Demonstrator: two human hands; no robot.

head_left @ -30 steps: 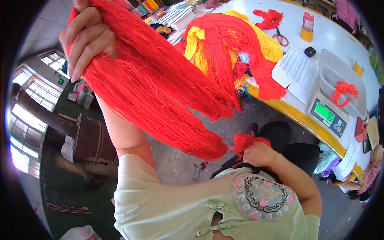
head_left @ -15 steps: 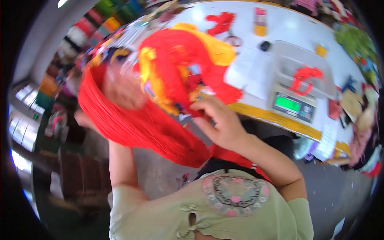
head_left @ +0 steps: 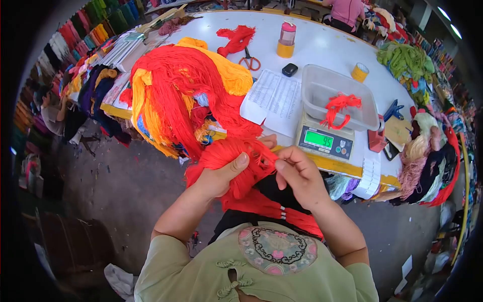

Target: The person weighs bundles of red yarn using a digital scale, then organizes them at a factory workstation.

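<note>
A thick bundle of red yarn [head_left: 236, 161] lies across my lap and over the table edge. My left hand [head_left: 221, 176] grips it from the left, thumb pressed on top. My right hand [head_left: 299, 176] pinches strands of the same bundle from the right. Just beyond my hands, a large heap of red and yellow yarn [head_left: 186, 85] hangs over the near edge of the white table [head_left: 322, 45]. A digital scale [head_left: 324, 141] with a green display stands to the right, and its clear tray [head_left: 337, 93] holds a small red yarn piece [head_left: 339, 108].
A printed sheet [head_left: 274, 95], orange scissors [head_left: 250, 61], a small black object [head_left: 289, 69], tape rolls [head_left: 286, 49] and a red yarn scrap [head_left: 234, 38] lie on the table. Green yarn [head_left: 405, 60] sits far right. Mixed yarn piles flank both sides. Another person [head_left: 347, 12] sits across.
My left hand has come down from head height with the red yarn to my lap. My right hand rose to pinch the bundle. The view swung onto the table.
</note>
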